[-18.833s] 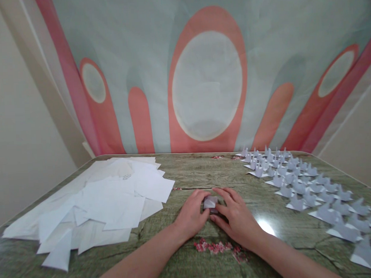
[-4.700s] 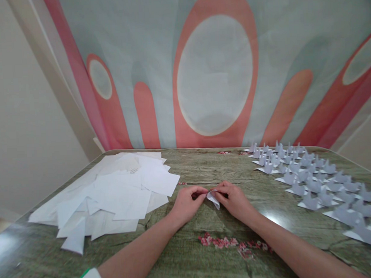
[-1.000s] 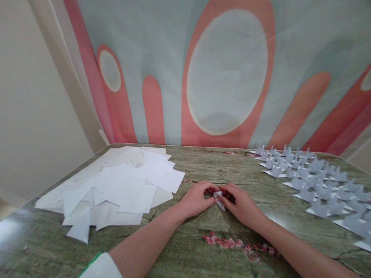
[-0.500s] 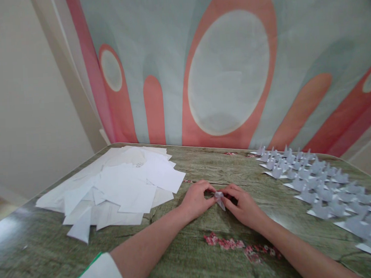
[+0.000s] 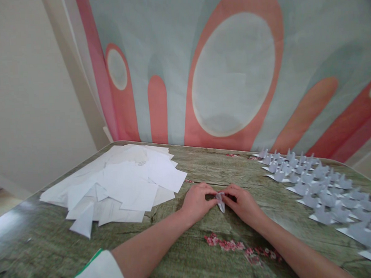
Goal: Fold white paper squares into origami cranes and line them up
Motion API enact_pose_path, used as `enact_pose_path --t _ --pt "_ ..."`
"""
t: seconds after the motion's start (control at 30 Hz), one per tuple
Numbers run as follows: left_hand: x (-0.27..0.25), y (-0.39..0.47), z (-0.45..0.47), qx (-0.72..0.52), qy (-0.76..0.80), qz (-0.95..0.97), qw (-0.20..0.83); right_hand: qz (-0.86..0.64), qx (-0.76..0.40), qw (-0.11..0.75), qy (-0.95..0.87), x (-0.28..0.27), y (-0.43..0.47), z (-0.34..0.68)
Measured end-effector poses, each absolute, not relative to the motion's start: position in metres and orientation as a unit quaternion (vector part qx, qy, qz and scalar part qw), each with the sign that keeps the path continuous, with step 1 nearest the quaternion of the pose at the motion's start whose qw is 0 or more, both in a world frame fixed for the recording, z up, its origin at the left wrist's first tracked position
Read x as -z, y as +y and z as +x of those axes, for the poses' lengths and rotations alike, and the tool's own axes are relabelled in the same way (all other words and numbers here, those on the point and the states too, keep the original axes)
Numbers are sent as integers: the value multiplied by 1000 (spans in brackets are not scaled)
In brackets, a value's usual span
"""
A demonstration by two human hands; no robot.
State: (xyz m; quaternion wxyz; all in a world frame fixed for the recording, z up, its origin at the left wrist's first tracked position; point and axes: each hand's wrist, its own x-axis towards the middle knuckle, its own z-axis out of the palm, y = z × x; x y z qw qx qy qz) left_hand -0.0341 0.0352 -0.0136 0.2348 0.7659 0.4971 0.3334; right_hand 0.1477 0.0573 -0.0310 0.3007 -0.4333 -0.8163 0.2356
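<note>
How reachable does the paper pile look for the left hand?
Probably yes: tabletop alone separates the paper pile from the left hand, though its fingers pinch a small folded paper and may need to let go.

Small white folded paper (image 5: 221, 204), narrow tip lowermost in view, between the fingers (image 5: 212, 202) of left hand (image 5: 197, 202) and right hand (image 5: 242, 203)

Two hands (image 5: 195, 202), one folded paper (image 5: 221, 204), one paper heap (image 5: 128, 184), perhaps thirty-odd paper birds (image 5: 327, 198), one table (image 5: 179, 257)
</note>
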Motion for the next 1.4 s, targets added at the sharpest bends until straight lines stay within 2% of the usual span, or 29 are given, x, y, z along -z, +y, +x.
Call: enact_pose_path --t 0.67,1.1,1.23,1.4 --pt "16 37 -34 -326 490 774 234 -455 -210 277 -820 28 53 144" --pt "21 39 -34 -327 491 777 221 -413 -252 295 -824 27 50 151" --pt "19 39 -34 -309 485 797 183 -408 -242 285 -833 26 50 151" --pt "13 34 -33 -246 461 849 73 -401 -179 262 -859 24 47 153"
